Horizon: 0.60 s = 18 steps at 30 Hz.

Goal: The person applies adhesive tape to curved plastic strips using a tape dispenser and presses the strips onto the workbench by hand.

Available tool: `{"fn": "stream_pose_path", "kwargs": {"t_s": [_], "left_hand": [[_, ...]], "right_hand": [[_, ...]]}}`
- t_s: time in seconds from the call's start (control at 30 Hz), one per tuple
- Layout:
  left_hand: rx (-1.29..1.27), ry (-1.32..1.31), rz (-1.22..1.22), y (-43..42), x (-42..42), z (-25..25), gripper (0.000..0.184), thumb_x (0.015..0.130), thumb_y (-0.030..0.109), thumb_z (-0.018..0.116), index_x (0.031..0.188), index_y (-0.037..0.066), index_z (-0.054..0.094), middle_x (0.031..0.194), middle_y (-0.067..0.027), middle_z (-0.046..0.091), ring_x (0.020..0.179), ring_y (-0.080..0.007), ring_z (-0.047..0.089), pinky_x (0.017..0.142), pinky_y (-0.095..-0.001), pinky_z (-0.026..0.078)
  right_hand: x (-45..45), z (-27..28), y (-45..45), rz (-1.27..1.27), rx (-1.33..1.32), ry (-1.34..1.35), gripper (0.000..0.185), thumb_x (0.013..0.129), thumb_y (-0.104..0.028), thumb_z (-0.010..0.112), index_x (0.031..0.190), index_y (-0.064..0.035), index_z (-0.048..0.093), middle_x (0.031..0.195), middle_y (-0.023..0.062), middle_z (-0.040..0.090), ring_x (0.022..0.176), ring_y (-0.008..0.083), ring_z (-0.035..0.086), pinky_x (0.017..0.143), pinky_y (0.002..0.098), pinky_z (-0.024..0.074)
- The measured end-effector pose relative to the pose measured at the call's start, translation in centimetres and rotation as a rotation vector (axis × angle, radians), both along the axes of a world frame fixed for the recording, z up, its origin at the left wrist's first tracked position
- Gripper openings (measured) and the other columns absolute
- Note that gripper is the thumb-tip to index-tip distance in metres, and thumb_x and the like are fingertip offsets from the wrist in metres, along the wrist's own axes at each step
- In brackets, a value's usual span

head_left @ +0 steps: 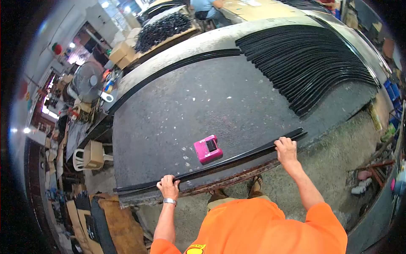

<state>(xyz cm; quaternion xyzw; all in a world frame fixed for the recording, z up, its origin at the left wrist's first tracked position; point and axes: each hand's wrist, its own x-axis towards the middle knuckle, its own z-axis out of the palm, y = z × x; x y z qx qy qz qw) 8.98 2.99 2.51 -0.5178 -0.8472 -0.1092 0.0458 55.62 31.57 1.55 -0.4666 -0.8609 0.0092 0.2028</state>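
Observation:
Long black strips [228, 163] lie side by side along the near edge of the dark worktable [160, 127]. My left hand [168, 186] is closed round them toward their left end, with a metal-banded watch on the wrist. Near their right end my right hand [286, 150] grips them, the fingers curled over the far side. Just beyond the strips, between my hands, sits a small pink box-like object [207, 149] with a dark window on top; its exact kind I cannot make out.
Many black strips [308, 63] lie in a row at the table's far right. More long strips [169, 67] run along its far edge. A fan [88, 80], a white chair [79, 160] and cardboard boxes [120, 53] stand to the left. A seated person [207, 6] is at the back.

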Motion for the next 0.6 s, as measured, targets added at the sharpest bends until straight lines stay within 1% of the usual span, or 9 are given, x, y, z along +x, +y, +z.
{"fn": "stream_pose_path", "kwargs": {"t_s": [0.1, 0.23, 0.3, 0.33, 0.37, 0.43, 0.47, 0.5, 0.6], "left_hand": [[-0.05, 0.07, 0.072, -3.1, -3.2, -0.5, 0.021, 0.08, 0.023, 0.075, 0.097, 0.016, 0.064, 0.104, -0.0023, 0.062, 0.105, -0.0239, 0.056, 0.093, -0.0449, 0.033], [-0.075, 0.144, 0.266, -8.9, -10.2, -0.8, 0.021, 0.082, 0.021, 0.074, 0.099, 0.016, 0.064, 0.11, -0.0017, 0.063, 0.112, -0.023, 0.056, 0.099, -0.0499, 0.031], [-0.255, 0.099, 0.201, -11.4, -13.9, 0.1, 0.022, 0.081, 0.02, 0.073, 0.1, 0.016, 0.065, 0.104, -0.0026, 0.065, 0.107, -0.0242, 0.059, 0.103, -0.0545, 0.028], [-0.133, 0.18, 0.101, -12.0, -14.8, 1.4, 0.017, 0.081, 0.017, 0.073, 0.096, 0.015, 0.065, 0.097, -0.0033, 0.067, 0.101, -0.0253, 0.062, 0.103, -0.053, 0.031], [-0.178, 0.049, 0.148, -10.8, -15.2, 6.4, 0.01, 0.083, 0.016, 0.07, 0.091, 0.013, 0.064, 0.093, -0.0043, 0.067, 0.097, -0.0278, 0.063, 0.096, -0.0489, 0.04], [-0.004, 0.118, 0.113, -8.7, -15.4, 17.7, 0.012, 0.091, 0.014, 0.063, 0.082, 0.007, 0.062, 0.088, -0.0107, 0.067, 0.091, -0.0332, 0.065, 0.08, -0.0456, 0.05], [0.088, 0.43, 0.099, -10.0, -19.1, 21.2, 0.015, 0.096, 0.015, 0.061, 0.087, 0.005, 0.067, 0.096, -0.0138, 0.071, 0.095, -0.0322, 0.066, 0.084, -0.0434, 0.051], [0.119, 0.755, -0.069, -11.9, -23.6, 26.7, 0.017, 0.097, 0.017, 0.06, 0.103, 0.005, 0.07, 0.112, -0.0146, 0.071, 0.104, -0.0318, 0.066, 0.091, -0.0422, 0.051], [0.369, 0.925, 0.035, -7.1, -15.7, 45.2, 0.021, 0.097, 0.02, 0.063, 0.1, 0.001, 0.071, 0.099, -0.0136, 0.072, 0.089, -0.0273, 0.067, 0.078, -0.0373, 0.052]], "right_hand": [[3.0, -0.4, 1.6, 0.025, 0.083, -0.078, 0.016, 0.076, -0.008, 0.068, 0.089, -0.014, 0.063, 0.096, 0.0033, 0.059, 0.092, 0.0259, 0.057, 0.075, 0.043, 0.0404], [6.8, 0.5, 3.2, -0.05, 0.1, -0.262, 0.015, 0.077, -0.006, 0.064, 0.089, -0.0134, 0.062, 0.092, 0.0053, 0.057, 0.091, 0.0266, 0.056, 0.075, 0.0432, 0.0397], [7.4, 1.3, 3.3, -0.038, 0.118, -0.335, 0.015, 0.077, -0.006, 0.064, 0.09, -0.0132, 0.062, 0.091, 0.0049, 0.057, 0.09, 0.0262, 0.056, 0.075, 0.0432, 0.0396], [7.4, 1.5, 3.3, -0.007, 0.127, -0.365, 0.018, 0.076, -0.008, 0.066, 0.094, -0.013, 0.063, 0.091, 0.0044, 0.059, 0.09, 0.0259, 0.056, 0.075, 0.0433, 0.0397], [7.0, 2.2, 3.2, 0.012, 0.124, -0.38, 0.02, 0.077, -0.01, 0.068, 0.096, -0.0123, 0.064, 0.093, 0.0045, 0.061, 0.091, 0.0251, 0.059, 0.076, 0.0429, 0.0402], [4.7, 4.2, 2.8, 0.049, 0.119, -0.421, 0.022, 0.083, -0.016, 0.069, 0.102, -0.0118, 0.061, 0.093, 0.0045, 0.064, 0.093, 0.0248, 0.064, 0.078, 0.0446, 0.045], [2.9, 5.3, 2.8, 0.082, 0.076, -0.39, 0.025, 0.084, -0.017, 0.069, 0.106, -0.011, 0.059, 0.09, 0.0061, 0.064, 0.088, 0.0276, 0.065, 0.073, 0.0443, 0.0485], [0.7, 6.0, 2.8, 0.141, 0.071, -0.261, 0.023, 0.085, -0.016, 0.068, 0.104, -0.0093, 0.057, 0.089, 0.009, 0.064, 0.082, 0.0313, 0.064, 0.068, 0.044, 0.0502], [-8.1, 10.2, 1.5, 0.16, -0.127, 0.057, 0.017, 0.09, -0.013, 0.064, 0.105, -0.0115, 0.055, 0.085, 0.0163, 0.065, 0.083, 0.0401, 0.065, 0.069, 0.0503, 0.0514]]}}
